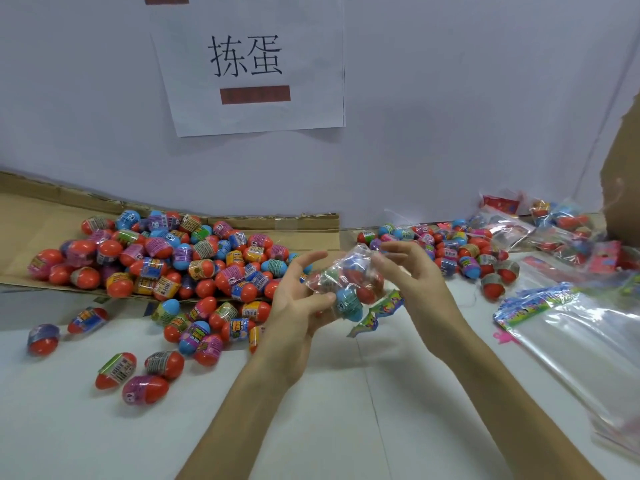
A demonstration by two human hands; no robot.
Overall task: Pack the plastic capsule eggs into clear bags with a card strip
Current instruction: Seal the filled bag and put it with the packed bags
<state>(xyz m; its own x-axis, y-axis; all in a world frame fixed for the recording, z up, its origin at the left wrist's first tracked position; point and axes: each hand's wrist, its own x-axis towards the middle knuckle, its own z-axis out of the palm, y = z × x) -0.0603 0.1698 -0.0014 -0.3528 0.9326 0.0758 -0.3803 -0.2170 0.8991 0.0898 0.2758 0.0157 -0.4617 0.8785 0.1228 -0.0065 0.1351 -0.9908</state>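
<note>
Seal bag (341, 277) | left hand (294, 306) cradles it, right hand (412, 271) pinches its upper end | turn card strip (381, 311) end upward, retaining eggs (348, 301)

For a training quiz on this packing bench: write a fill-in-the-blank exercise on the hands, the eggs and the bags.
1. The left hand and right hand grip the clear bag, so ____ of the hands are busy.
2. The biggest pile of loose eggs lies on flattened ____.
3. The stack of empty bags lies on the person's ____ side.

Missing words: both; cardboard; right.
</note>
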